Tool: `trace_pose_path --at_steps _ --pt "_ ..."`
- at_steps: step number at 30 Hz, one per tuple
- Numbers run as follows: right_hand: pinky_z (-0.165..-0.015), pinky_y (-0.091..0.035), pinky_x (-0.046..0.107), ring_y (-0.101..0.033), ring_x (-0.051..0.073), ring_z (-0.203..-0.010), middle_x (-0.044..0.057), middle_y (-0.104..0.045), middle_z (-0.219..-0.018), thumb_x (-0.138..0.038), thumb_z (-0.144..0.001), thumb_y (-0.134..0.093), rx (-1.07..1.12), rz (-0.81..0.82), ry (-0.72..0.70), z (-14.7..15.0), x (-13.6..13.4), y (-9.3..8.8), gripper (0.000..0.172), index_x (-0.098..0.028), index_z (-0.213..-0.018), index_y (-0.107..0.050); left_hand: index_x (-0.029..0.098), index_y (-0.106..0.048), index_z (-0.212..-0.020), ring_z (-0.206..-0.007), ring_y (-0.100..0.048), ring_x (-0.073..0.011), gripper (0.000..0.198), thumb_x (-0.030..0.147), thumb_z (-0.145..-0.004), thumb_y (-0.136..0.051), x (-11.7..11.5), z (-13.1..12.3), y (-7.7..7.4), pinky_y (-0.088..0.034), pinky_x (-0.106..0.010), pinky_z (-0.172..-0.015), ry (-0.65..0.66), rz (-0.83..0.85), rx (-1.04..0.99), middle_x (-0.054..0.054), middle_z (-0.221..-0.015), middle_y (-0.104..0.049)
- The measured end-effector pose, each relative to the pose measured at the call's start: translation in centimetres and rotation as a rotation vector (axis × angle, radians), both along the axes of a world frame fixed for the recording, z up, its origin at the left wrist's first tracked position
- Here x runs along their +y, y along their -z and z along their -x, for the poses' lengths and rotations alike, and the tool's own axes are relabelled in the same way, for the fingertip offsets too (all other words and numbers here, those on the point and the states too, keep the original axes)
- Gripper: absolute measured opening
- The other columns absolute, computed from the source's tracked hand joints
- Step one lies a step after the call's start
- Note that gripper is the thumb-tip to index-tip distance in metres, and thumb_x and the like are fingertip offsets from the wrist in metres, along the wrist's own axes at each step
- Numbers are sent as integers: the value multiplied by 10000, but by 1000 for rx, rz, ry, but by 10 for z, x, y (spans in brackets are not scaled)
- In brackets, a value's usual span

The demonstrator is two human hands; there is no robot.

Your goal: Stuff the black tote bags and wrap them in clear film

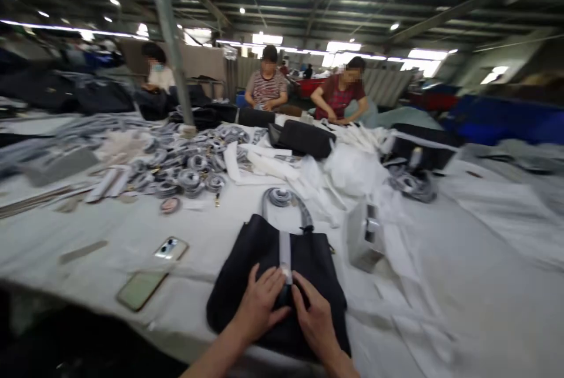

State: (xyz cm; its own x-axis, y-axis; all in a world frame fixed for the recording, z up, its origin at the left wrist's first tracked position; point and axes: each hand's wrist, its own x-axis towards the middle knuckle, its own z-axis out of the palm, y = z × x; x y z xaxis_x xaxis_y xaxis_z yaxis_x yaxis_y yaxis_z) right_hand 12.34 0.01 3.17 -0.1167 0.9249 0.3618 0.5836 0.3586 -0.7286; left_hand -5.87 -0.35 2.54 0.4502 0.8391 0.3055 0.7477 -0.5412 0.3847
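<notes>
A dark handbag [247,254] lies on the table in front of me, its looped handle [305,213] at the far side, wrapped in pale material. Down the middle of its front runs a pale strap [285,248] with a shiny spot near its lower end. My left hand [261,298] rests on the bag, fingers stretched out flat and thumb spread, fingertips touching the strap's lower end. From the other side my right hand [315,314] reaches the same spot, its fingers extended against the strap and bag. A small dark gap shows between the hands; the fingertips are slightly blurred.
Two phones [141,290] [171,248] lie left of the bag. Beyond are many coiled wrapped straps [190,181], white wrapping [356,169] and a black case-like piece [304,138]. A white box-like object [365,236] stands right. Co-workers [267,84] [341,93] work across the table, near a pillar [170,37].
</notes>
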Motion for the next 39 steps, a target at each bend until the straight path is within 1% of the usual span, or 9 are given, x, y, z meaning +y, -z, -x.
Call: trace_pose_path --at_steps 2,5,8,11,16,22,28,33,39 --pt "-724 -583 337 -692 231 -806 90 -730 -899 -480 -862 -531 206 175 292 -20 -27 0 363 -181 -994 -689 217 -310 -1436 -1284 -450 -267 578 383 -909 -479 1 0 10 -242 -572 -1100 8 -62 16 -97 -1410 -487" --pt "-449 -513 266 -634 196 -557 48 -677 -632 -628 -712 -634 546 413 685 -60 -62 4 490 -156 -834 -673 226 -332 -1430 -1248 -490 -261 583 374 -894 -509 2 0 20 -261 -535 -1101 10 -153 15 -96 -1387 -514" --pt "-479 -516 258 -656 209 -641 59 -692 -689 -641 -549 -747 823 556 820 -92 -70 6 589 -147 -853 -647 235 -340 -1427 -1235 -503 -260 582 372 -889 -514 0 0 21 -254 -526 -1105 2 -186 19 -89 -1372 -530" --pt "-475 -492 235 -656 198 -682 67 -695 -746 -611 -517 -784 914 585 775 -102 -50 5 594 -145 -852 -631 235 -318 -1437 -1240 -496 -259 589 371 -895 -506 -1 0 19 -246 -535 -1102 -2 -177 39 -85 -1379 -524" --pt "-393 -383 196 -506 103 -463 -34 -546 -509 -611 -532 -775 848 451 803 -102 -13 5 513 -160 -628 -548 226 -315 -1436 -1249 -485 -255 587 374 -900 -500 -2 0 18 -255 -535 -1092 1 -160 49 -82 -1393 -509" --pt "-442 -393 211 -479 102 -493 -23 -550 -507 -588 -555 -770 750 356 812 -116 -13 4 487 -135 -599 -595 222 -332 -1434 -1228 -506 -265 604 354 -879 -533 -1 1 18 -262 -522 -1088 2 -174 11 -105 -1362 -538" --pt "-477 -388 208 -462 90 -528 -38 -553 -579 -551 -587 -763 744 232 789 -124 -10 -12 448 -151 -700 -596 222 -340 -1430 -1225 -508 -268 602 366 -879 -534 0 1 20 -243 -526 -1096 5 -171 12 -105 -1362 -538" --pt "-401 -327 205 -421 82 -444 -50 -518 -549 -584 -602 -725 730 251 666 -120 5 -27 460 -183 -700 -523 221 -326 -1436 -1234 -499 -272 607 369 -882 -525 0 2 21 -226 -541 -1101 11 -150 15 -112 -1372 -526" --pt "-431 -296 224 -399 95 -454 -41 -474 -478 -530 -630 -750 443 231 479 -92 12 -58 414 -173 -581 -547 216 -331 -1432 -1249 -483 -278 596 365 -886 -517 -1 2 16 -228 -560 -1099 14 -117 -6 -117 -1371 -526"
